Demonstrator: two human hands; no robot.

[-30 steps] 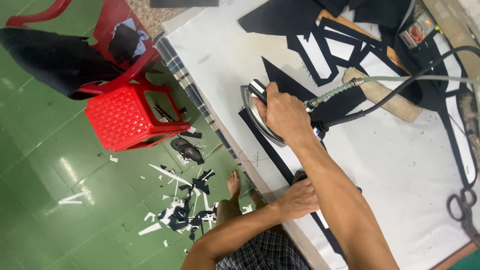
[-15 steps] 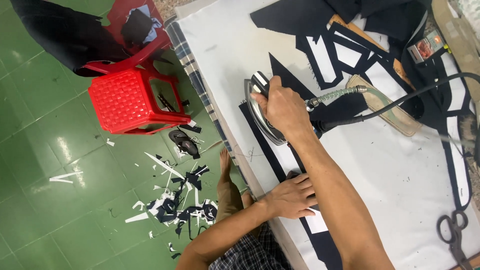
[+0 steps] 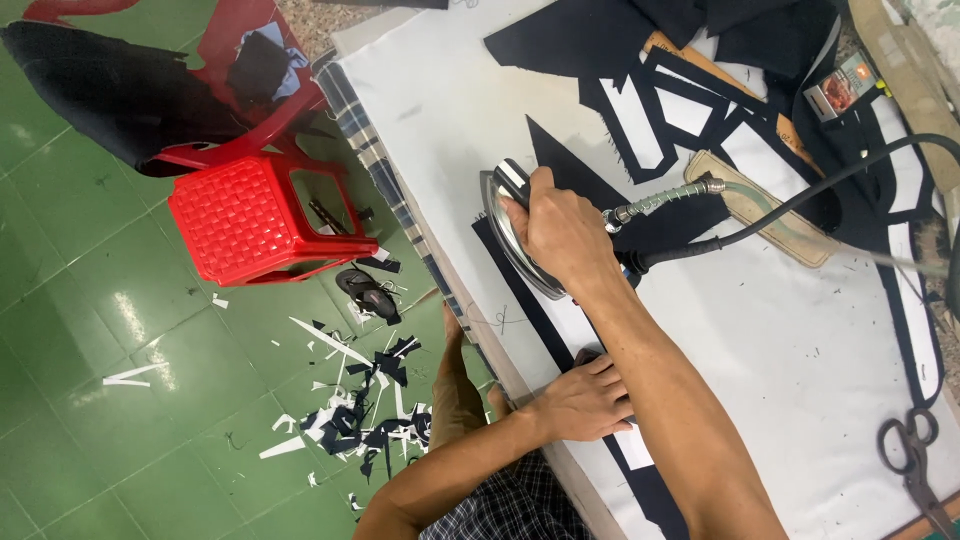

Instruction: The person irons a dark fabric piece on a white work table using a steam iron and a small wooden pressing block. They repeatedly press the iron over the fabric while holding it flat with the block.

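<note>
My right hand (image 3: 565, 230) grips the handle of a steam iron (image 3: 510, 235) that rests on a long dark navy fabric strip (image 3: 535, 320) on the white padded table (image 3: 780, 330). A metal-sheathed hose and a black cord (image 3: 760, 215) run from the iron to the right. My left hand (image 3: 588, 398) lies flat on the same strip near the table's front edge, pinning it down beside a white piece. Several dark cut fabric shapes (image 3: 660, 110) lie at the far side of the table.
Black scissors (image 3: 915, 460) lie at the table's right corner. A tan padded block (image 3: 770, 205) sits under the hose. A small box (image 3: 840, 85) rests at top right. A red plastic stool (image 3: 250, 215), a red chair with dark cloth, a sandal and fabric scraps (image 3: 370, 420) are on the green floor.
The iron and right hand stay at nearly the same spot on the strip. The left hand went from curled to flat on the strip. The view has shifted slightly.
</note>
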